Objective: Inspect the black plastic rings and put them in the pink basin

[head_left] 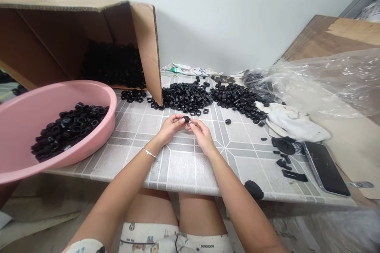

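Between my two hands, over the middle of the table, is a small black plastic part (186, 119). My left hand (171, 127) pinches it from the left, thumb and fingers closed. From the other side my right hand (202, 131) has its fingertips closed against the same part. Just beyond my hands lies a pile of black rings (187, 97). Next to it on the right spreads a heap of smaller black pieces (236, 98). One loose black piece (228, 121) sits right of my right hand.
A pink basin (111, 126) holding black rings stands at the left. Behind it a cardboard box (148, 47) lies on its side with more rings. To the right are a white cloth (292, 120), a phone (326, 168), clear plastic sheeting (332, 79) and black scraps (294, 175).
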The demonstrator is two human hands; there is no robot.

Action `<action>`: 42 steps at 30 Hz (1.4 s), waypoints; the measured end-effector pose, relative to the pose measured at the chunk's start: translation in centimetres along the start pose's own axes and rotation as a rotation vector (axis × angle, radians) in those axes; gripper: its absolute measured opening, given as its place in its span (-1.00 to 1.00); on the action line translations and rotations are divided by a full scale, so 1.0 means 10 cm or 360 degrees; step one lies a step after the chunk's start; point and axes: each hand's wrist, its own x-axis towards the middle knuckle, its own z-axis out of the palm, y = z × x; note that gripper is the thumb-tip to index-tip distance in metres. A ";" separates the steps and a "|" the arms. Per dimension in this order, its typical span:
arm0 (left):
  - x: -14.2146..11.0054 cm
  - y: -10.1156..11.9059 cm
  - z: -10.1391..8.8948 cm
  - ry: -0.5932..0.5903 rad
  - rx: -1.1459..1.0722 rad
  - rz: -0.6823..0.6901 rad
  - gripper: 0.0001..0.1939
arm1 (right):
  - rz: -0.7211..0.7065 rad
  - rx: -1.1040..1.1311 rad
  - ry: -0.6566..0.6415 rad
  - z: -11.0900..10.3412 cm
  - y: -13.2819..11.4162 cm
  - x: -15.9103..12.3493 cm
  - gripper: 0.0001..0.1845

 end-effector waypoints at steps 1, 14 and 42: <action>0.00 0.00 0.00 0.0003 -0.0009 0.0000 -0.67 | 0.0011 0.0021 0.0003 0.00 0.00 0.00 -0.64; 0.05 -0.05 -0.08 0.0046 0.0195 0.0037 -0.57 | 0.0105 0.0144 -0.0027 -0.01 0.01 0.01 -0.52; 0.04 -0.09 -0.10 -0.0078 0.0434 0.0141 -0.63 | 0.0149 0.0015 -0.0015 -0.02 0.02 0.00 -0.66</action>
